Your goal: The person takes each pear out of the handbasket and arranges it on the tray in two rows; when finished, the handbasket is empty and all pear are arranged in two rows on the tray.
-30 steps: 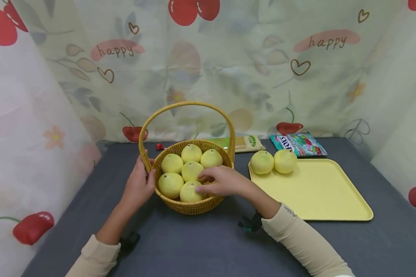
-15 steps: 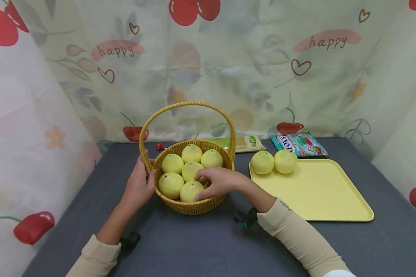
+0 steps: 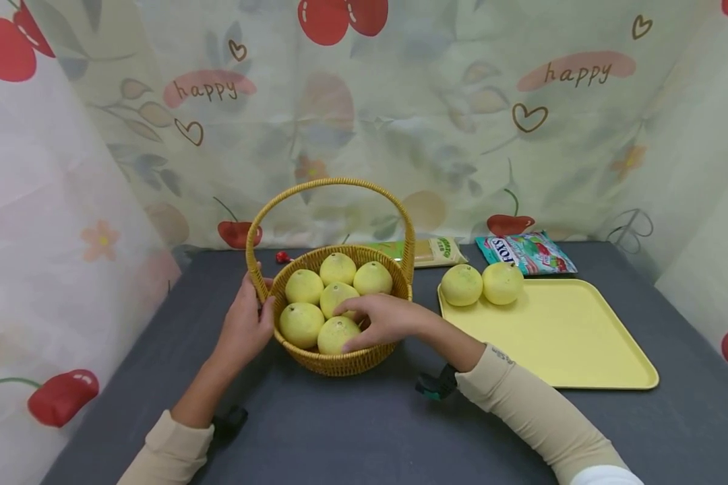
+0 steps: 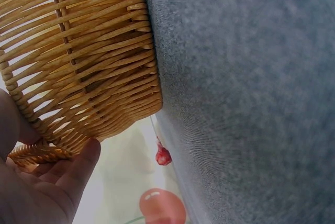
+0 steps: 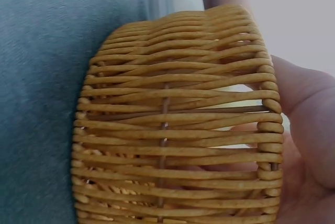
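A wicker basket [image 3: 340,366] with a tall arched handle holds several round pale-yellow fruits [image 3: 302,325]. The left hand [image 3: 245,323] grips the basket's left side at the handle's base; in the left wrist view that hand [image 4: 47,187] has its thumb and fingers around the rim. Reaching over the right rim, the right hand [image 3: 388,320] has curled fingers around the front fruit [image 3: 338,335]. In the right wrist view the basket wall [image 5: 178,130] hides much of the right hand [image 5: 309,130], and the fruit cannot be seen.
Right of the basket lies a yellow tray [image 3: 558,330] with two similar fruits [image 3: 462,285] at its back left corner. Behind are a teal candy bag [image 3: 526,253], a green and tan packet [image 3: 427,252] and a small red item [image 3: 283,257] on the grey table [image 3: 340,431].
The right hand has shifted slightly left and its fingers have closed in around the front fruit. The left hand and basket keep their places.
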Motion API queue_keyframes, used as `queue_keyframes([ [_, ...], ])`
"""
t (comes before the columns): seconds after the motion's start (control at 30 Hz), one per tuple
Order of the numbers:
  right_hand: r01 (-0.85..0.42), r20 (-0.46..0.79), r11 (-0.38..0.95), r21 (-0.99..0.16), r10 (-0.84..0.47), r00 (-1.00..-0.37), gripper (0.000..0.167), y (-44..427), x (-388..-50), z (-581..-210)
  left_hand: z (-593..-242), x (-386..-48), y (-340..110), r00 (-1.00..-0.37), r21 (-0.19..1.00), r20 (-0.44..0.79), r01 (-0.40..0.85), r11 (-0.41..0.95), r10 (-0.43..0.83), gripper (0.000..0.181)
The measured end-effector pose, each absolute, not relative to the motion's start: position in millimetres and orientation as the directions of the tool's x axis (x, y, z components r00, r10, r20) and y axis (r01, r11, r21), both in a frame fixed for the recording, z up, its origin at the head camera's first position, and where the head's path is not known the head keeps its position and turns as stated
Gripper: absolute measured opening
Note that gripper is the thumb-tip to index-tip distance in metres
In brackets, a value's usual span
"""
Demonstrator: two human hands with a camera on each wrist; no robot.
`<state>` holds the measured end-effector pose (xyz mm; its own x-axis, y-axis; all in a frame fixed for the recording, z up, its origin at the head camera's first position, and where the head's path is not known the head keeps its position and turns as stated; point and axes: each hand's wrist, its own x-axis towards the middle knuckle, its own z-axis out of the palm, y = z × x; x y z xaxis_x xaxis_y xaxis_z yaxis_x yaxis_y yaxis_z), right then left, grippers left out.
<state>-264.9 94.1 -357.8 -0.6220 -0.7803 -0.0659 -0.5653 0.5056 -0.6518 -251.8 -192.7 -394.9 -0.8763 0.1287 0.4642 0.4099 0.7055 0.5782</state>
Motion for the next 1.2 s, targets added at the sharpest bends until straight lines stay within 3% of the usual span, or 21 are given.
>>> queue_keyframes([
  [0.47, -0.593, -0.018, 0.509, -0.624, -0.768, -0.640, 0.059, 96.6, -266.3, -358.6, -394.3, -251.2, -192.6, -0.876, 0.581, 0.465, 0.410, 0.704, 0.127, 0.063],
  [1.2, -0.467, 0.016, 0.454, -0.759, -0.703, -0.711, 0.062, 126.2, -262.9, -344.2, -395.0, -248.6, -192.6, -0.870, 0.574, 0.475, 0.419, 0.704, 0.131, 0.066],
])
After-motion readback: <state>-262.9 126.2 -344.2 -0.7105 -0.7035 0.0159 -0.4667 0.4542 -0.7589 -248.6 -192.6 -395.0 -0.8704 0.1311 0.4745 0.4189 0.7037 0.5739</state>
